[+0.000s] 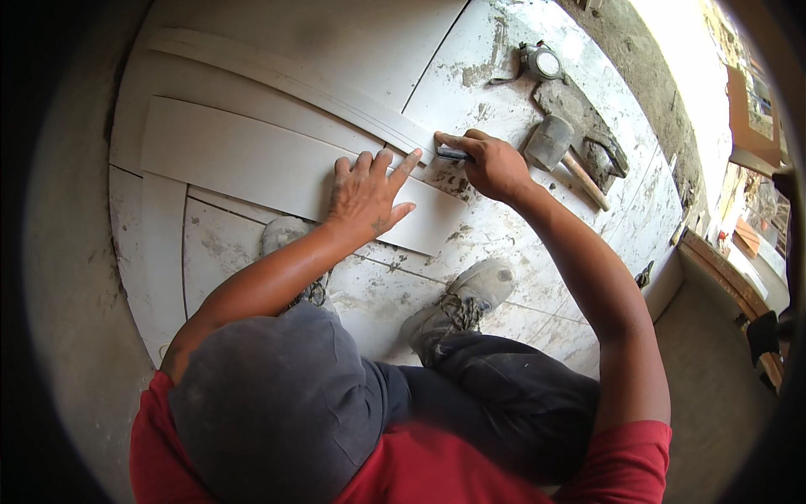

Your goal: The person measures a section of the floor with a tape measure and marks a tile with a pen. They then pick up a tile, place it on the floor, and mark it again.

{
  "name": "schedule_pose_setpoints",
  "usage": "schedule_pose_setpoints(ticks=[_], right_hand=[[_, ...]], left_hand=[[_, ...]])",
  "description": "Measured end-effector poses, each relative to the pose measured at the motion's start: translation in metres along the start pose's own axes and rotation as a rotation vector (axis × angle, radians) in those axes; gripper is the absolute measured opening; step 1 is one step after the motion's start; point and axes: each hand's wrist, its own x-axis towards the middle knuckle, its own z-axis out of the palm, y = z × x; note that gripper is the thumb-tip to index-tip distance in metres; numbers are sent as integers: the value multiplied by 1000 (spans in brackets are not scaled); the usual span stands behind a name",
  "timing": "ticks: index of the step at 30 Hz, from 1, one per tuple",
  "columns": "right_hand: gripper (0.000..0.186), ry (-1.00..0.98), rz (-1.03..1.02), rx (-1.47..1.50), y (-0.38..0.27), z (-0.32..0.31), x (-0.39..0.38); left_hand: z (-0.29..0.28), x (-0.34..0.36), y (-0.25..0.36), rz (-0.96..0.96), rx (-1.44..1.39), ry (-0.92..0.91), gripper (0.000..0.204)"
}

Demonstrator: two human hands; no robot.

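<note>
My left hand (pixel 365 197) lies with its fingers spread over a white tile strip (pixel 235 143), its fingertips by the edge of a narrower white strip (pixel 269 81) just above. My right hand (pixel 491 168) grips a small dark tool (pixel 452 154) at the right end of the narrow strip, forefinger stretched along it. Right of that hand lie a rubber mallet (pixel 547 144) with a wooden handle and a grimy trowel (pixel 561 101); above them is a round tape measure (pixel 541 62).
My shoes (pixel 483 286) rest on smudged white floor tiles (pixel 227 252). A grey wall (pixel 71 252) runs along the left. At the right are a strip of bare concrete (pixel 625 55), wooden boards (pixel 714 269) and a bright opening with brown panels (pixel 747 118).
</note>
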Motion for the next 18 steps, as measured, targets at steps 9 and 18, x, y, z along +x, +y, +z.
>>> schedule_pose_setpoints(ticks=[9,18], right_hand=[[60,16,-40,-46,3,3,-2],[61,33,-50,-63,4,6,-2]], left_hand=[[1,0,0,-31,34,-20,92],[-5,0,-2,-67,61,-66,93]])
